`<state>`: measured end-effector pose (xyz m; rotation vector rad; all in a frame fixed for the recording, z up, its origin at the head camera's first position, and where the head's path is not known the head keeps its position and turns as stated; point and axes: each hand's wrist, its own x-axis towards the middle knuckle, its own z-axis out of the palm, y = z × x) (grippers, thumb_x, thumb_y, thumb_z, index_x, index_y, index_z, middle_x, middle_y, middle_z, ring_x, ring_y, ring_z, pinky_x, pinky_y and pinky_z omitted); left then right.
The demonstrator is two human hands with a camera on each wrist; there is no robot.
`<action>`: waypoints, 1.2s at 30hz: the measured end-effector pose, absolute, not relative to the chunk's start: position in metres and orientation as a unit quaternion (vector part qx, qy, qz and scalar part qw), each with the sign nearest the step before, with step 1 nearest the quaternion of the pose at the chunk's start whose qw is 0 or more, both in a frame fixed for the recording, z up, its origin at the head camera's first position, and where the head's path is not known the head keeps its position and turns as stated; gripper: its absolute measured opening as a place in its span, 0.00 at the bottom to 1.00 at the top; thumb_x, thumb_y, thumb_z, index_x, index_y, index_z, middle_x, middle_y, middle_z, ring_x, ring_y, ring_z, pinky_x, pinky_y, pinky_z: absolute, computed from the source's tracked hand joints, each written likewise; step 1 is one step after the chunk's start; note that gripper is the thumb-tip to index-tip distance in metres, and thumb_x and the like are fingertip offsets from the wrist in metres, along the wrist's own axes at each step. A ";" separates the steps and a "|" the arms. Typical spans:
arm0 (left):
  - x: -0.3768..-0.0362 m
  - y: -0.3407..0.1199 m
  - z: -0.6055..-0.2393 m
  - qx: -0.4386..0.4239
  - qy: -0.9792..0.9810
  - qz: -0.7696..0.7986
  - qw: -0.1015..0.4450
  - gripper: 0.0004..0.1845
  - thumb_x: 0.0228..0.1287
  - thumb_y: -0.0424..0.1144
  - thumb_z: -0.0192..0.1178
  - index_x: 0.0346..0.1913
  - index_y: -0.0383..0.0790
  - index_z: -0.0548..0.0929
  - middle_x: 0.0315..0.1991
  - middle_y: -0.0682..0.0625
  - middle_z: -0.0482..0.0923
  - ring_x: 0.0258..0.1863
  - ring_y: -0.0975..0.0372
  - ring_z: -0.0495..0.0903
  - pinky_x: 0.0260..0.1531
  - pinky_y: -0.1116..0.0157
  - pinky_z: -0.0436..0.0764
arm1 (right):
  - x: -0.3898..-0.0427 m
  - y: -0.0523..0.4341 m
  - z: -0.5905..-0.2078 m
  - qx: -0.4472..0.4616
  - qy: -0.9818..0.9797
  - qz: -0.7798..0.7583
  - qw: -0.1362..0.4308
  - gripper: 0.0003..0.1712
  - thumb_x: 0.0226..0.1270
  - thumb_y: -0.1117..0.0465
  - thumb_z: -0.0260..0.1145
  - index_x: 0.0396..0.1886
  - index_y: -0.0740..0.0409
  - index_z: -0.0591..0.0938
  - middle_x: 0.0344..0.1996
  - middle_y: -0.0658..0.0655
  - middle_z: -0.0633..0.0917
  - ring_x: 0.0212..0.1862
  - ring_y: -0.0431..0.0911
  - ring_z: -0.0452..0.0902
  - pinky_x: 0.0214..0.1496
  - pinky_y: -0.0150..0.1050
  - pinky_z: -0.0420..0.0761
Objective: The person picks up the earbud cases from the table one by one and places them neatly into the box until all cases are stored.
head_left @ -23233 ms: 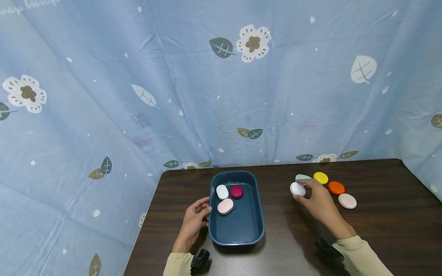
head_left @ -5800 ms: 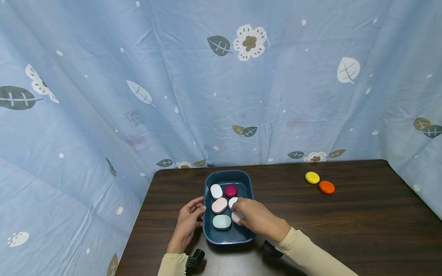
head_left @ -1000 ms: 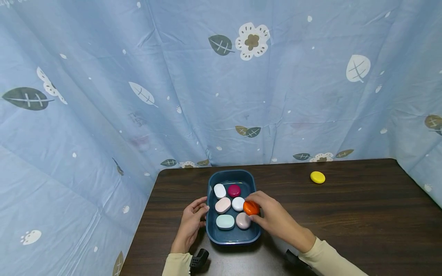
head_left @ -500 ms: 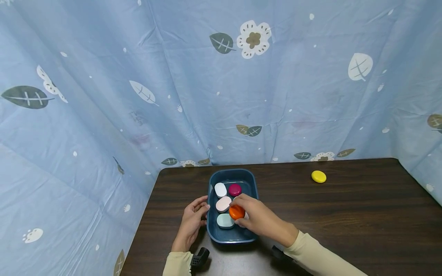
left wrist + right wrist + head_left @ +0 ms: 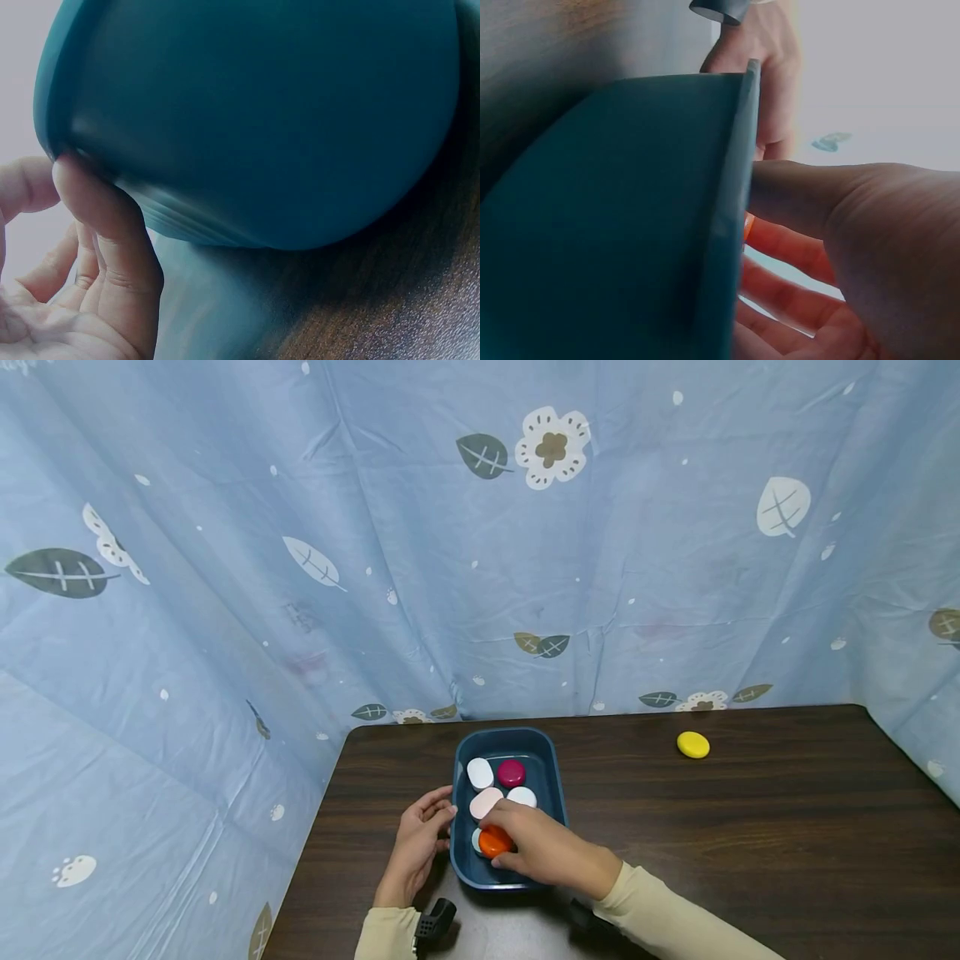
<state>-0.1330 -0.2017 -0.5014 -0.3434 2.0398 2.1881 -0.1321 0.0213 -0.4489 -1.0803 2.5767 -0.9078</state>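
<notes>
My right hand (image 5: 536,852) grips the glossy orange oval pebble (image 5: 494,842), which has come from the right side of the dark blue plastic tub (image 5: 553,781) across to its near left corner in the last second, and now sits low over the pale green pebble (image 5: 476,840), nearly hiding it. To my eye that puts it about at its resting spot. My left hand (image 5: 420,843) has stayed against the tub's left wall, fingers (image 5: 105,225) lightly curled and touching the rim rather than clasping it. The white oval pebble (image 5: 480,773), magenta round pebble (image 5: 511,772), pink pebble (image 5: 486,802) and small white pebble (image 5: 521,796) fill the far half, so free floor is scarce. One yellow pebble (image 5: 692,744) lies well apart on the dark wood surface (image 5: 750,827), which is open toward its right edge.
</notes>
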 end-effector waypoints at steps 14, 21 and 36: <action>-0.130 -0.201 -0.500 -0.106 0.670 0.732 0.066 0.24 0.75 0.31 0.59 0.70 0.29 0.75 0.43 0.48 0.77 0.33 0.61 0.75 0.27 0.69 0.82 | -0.130 0.015 -0.456 -0.375 0.867 -0.309 0.108 0.21 0.68 0.60 0.77 0.58 0.60 0.86 0.52 0.53 0.86 0.48 0.39 0.81 0.56 0.35 0.84; -0.130 -0.200 -0.501 -0.108 0.672 0.730 0.064 0.23 0.75 0.31 0.59 0.70 0.30 0.75 0.43 0.49 0.77 0.33 0.60 0.75 0.28 0.69 0.81 | -0.130 0.022 -0.455 -0.366 0.867 -0.322 0.102 0.20 0.69 0.62 0.76 0.58 0.61 0.86 0.53 0.54 0.87 0.50 0.44 0.83 0.56 0.38 0.85; -0.132 -0.201 -0.503 -0.116 0.673 0.728 0.061 0.23 0.75 0.30 0.59 0.70 0.31 0.76 0.43 0.48 0.77 0.34 0.60 0.75 0.27 0.69 0.81 | -0.138 0.108 -0.445 -0.267 0.870 -0.413 -0.036 0.19 0.65 0.73 0.74 0.55 0.64 0.85 0.50 0.61 0.86 0.48 0.57 0.87 0.48 0.44 0.89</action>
